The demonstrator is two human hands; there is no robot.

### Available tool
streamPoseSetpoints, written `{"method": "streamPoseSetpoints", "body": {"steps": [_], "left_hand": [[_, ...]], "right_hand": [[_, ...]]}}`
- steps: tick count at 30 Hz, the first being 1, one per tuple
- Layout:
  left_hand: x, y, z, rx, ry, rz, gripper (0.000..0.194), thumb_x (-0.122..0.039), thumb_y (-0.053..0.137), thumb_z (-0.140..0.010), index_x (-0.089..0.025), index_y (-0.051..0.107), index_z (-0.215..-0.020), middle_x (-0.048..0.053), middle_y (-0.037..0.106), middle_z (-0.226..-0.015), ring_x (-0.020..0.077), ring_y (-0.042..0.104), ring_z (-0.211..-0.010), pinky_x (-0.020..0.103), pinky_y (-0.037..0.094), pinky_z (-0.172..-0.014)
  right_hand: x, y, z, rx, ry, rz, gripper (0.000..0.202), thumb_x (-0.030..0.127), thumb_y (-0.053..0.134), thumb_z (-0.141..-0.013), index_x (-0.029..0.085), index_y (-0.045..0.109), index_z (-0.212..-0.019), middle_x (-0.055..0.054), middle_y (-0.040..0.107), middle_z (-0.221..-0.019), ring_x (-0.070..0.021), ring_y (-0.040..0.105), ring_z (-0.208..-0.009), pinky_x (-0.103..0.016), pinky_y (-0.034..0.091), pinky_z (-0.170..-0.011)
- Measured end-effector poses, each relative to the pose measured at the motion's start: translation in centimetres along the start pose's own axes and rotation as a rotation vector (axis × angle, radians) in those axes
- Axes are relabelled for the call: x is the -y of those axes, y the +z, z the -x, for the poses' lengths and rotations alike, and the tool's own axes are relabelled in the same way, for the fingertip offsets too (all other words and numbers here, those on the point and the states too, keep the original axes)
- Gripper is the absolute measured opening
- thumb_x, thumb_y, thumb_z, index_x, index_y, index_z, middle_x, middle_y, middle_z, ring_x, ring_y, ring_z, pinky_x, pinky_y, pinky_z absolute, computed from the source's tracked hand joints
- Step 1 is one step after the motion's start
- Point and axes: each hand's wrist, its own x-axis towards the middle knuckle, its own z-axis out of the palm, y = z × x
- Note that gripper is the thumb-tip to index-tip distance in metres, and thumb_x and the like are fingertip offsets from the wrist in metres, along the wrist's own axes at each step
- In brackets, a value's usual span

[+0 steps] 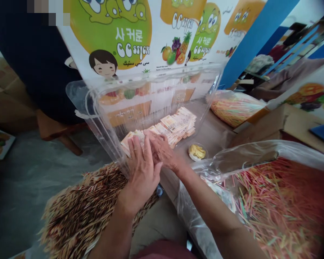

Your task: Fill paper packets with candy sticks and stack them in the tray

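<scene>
My left hand (141, 163) lies palm down on a row of small printed paper packets (178, 122), its fingers stretched out and slightly apart. Close against it, my right hand (160, 148) rests on the same packets, its fingers reaching left with a slight bend; its palm and underside are hidden. The packets lie overlapping in stacks inside a clear plastic tray (97, 126) with a raised back wall. A small clear cup (197, 152) with yellowish pieces in it stands to the right of the packets.
A thick pile of brown and red sticks (89, 212) lies at lower left. An open plastic bag (280, 201) of coloured thin sticks fills the lower right. Behind the tray stand printed cartons (156, 61). Another stick-filled bag (234, 108) and a cardboard box (294, 126) are at right.
</scene>
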Motion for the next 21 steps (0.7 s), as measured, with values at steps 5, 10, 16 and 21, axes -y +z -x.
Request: {"method": "streamPoseSetpoints", "body": {"steps": [5,10,16,21], "left_hand": [[-1.2,-3.9,2.7,0.201,0.140,0.160,0.081,-0.030,0.061,-0.099,-0.027,0.020,-0.168,0.019,0.025,-0.174,0.0401,0.028,-0.160,0.063,0.044,-0.120],[3.3,-7.2,4.3,0.186,0.014,0.337,0.019,-0.031,0.064,-0.098,-0.028,0.076,-0.112,0.004,0.080,-0.107,0.0202,0.077,-0.095,0.032,0.065,-0.084],[8.5,-7.1,4.1,-0.132,-0.227,0.224,0.016,-0.036,0.070,-0.093,-0.024,0.077,-0.100,0.000,0.080,-0.094,0.0153,0.074,-0.080,0.027,0.062,-0.079],[8.3,-4.9,3.5,-0.226,-0.268,0.285,0.022,-0.040,0.068,-0.094,-0.022,0.076,-0.102,-0.001,0.081,-0.087,0.0142,0.075,-0.072,0.026,0.063,-0.076]], "right_hand": [[1.4,0.8,0.3,0.049,-0.044,0.136,0.065,0.049,0.058,-0.100,0.037,0.039,-0.161,-0.009,0.031,-0.173,-0.0348,0.024,-0.159,-0.061,0.024,-0.119],[2.1,1.3,-0.4,0.056,-0.060,0.123,0.070,0.069,0.056,-0.097,0.038,0.045,-0.159,-0.009,0.031,-0.173,-0.0367,0.029,-0.156,-0.061,0.023,-0.120],[2.7,-1.3,-1.1,0.065,-0.022,0.058,0.083,0.073,0.063,-0.091,0.035,0.041,-0.162,-0.008,0.026,-0.175,-0.0406,0.027,-0.156,-0.058,0.027,-0.119],[3.4,-0.2,-2.5,0.098,-0.062,0.158,0.050,0.052,0.040,-0.109,0.037,0.049,-0.156,0.000,0.035,-0.172,-0.0313,0.025,-0.159,-0.061,0.023,-0.122]]}}
